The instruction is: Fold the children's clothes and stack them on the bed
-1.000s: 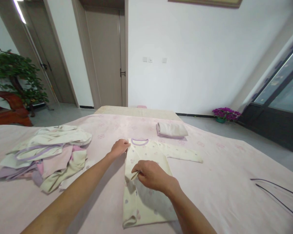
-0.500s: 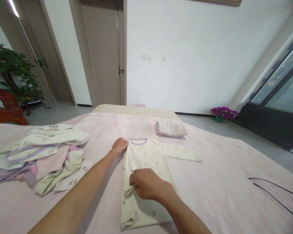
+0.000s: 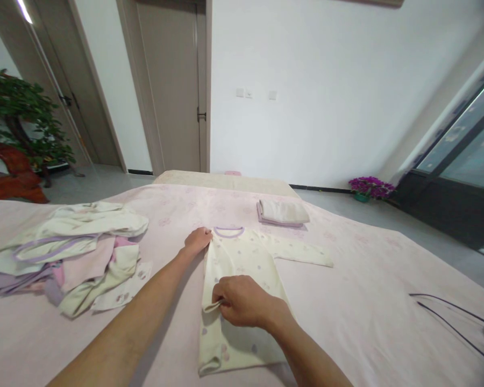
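Observation:
A cream long-sleeved baby shirt (image 3: 250,258) with a lilac neckband and small printed spots lies flat in front of me. Its right-hand sleeve stretches out sideways, while the left-hand sleeve is folded down over the body. My left hand (image 3: 197,240) pinches the shirt at the shoulder beside the neckband. Lower down, my right hand (image 3: 242,302) is closed on the cuff end of the folded sleeve, above the shirt's front. The shirt's lower right part is partly hidden by my right forearm.
The shirt lies on a pink patterned bedspread (image 3: 371,312). At left is a heap of crumpled clothes (image 3: 84,242), with a printed white cloth (image 3: 121,293) by it. Folded clothes (image 3: 283,212) sit beyond the shirt. Black-framed glasses (image 3: 455,312) lie at the right.
Both hands keep their grip on the shirt. My right hand and the sleeve cuff have shifted very slightly up and left; the view has tilted a little.

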Tool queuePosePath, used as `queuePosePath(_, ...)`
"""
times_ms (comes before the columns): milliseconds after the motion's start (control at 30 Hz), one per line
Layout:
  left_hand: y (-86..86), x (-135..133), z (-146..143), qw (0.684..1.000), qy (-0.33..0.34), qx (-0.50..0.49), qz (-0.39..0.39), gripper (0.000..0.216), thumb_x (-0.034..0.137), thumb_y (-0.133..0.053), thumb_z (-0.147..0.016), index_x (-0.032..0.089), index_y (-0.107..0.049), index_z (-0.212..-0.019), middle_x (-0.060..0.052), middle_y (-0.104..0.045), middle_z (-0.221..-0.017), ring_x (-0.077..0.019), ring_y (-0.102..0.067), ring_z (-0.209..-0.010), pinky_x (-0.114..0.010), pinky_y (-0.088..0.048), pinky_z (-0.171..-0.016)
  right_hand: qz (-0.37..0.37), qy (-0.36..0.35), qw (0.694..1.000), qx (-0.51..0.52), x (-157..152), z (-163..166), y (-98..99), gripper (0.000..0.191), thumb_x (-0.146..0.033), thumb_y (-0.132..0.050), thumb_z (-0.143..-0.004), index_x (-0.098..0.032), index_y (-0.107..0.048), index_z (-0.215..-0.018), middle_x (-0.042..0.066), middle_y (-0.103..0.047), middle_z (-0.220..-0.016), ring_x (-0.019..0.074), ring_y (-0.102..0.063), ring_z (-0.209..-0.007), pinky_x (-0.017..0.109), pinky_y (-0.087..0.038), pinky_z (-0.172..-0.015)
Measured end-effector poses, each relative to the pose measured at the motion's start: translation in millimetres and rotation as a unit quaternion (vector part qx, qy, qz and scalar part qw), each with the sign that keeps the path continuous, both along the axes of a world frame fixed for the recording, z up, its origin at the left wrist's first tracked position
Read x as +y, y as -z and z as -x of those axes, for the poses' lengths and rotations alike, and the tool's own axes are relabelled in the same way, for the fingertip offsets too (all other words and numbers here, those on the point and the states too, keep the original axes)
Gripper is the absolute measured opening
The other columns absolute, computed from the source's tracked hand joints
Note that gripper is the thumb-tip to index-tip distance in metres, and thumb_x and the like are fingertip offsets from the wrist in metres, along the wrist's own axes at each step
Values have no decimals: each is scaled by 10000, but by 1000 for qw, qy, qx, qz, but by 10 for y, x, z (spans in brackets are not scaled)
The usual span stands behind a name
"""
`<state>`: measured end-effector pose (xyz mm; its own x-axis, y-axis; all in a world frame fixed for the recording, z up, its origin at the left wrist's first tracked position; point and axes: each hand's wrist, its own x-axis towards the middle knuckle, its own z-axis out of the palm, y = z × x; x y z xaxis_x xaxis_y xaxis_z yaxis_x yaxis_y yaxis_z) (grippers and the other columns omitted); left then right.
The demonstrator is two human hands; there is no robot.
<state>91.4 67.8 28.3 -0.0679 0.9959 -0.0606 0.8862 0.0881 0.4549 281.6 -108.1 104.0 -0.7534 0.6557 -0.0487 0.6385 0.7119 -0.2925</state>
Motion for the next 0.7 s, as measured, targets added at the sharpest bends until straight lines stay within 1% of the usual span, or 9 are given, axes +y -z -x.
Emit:
queuePosePath(133,13,-3,0,1000,0,19,-1,234,330,-484,-857,231,-687,-920,-75,-745,-1015,-238,-687,-969,-263,-447,-692,11,-18,999,-34,-1,30,141,254,-178,-559,-746,-230,-705,-947,41,-734,-938,202,-655,-818,271,-359,-630)
queuePosePath(233,16,-11,-2,1000,-1,28,1,215,322,-500,-844,241,-666,-955,-61,-741,-1030,-233,-683,-979,-267,-456,-711,8,-18,999,-40,-1,33,161,253,-177,-557,-750,-240,-700,-949,35,-729,-932,199,-655,-813,271,-363,-624)
queuePosePath(367,19,-41,-21,999,-7,42,-4,210,304,-509,-835,251,-637,-992,-53,-732,-1057,-241,-675,-1002,-291,-467,-744,8,-20,998,-56,-42,30,107,257,-186,-584,-746,-247,-686,-974,42,-715,-953,208,-655,-834,278,-385,-641)
queuePosePath(533,14,-96,-44,998,-8,59,-14,234,307,-482,-868,244,-599,-1061,-70,-724,-1071,-246,-671,-1019,-312,-474,-779,-3,-17,997,-69,-177,69,8,240,-218,-610,-753,-225,-668,-986,64,-688,-966,227,-647,-851,309,-412,-678)
queuePosePath(700,-7,-146,-63,997,-12,69,-18,286,328,-448,-903,235,-552,-1153,-89,-713,-1122,-255,-668,-1051,-327,-481,-798,2,-41,995,-90,-285,98,-75,375,-245,-667,-714,-203,-621,-1084,86,-651,-1035,252,-624,-905,316,-420,-671)
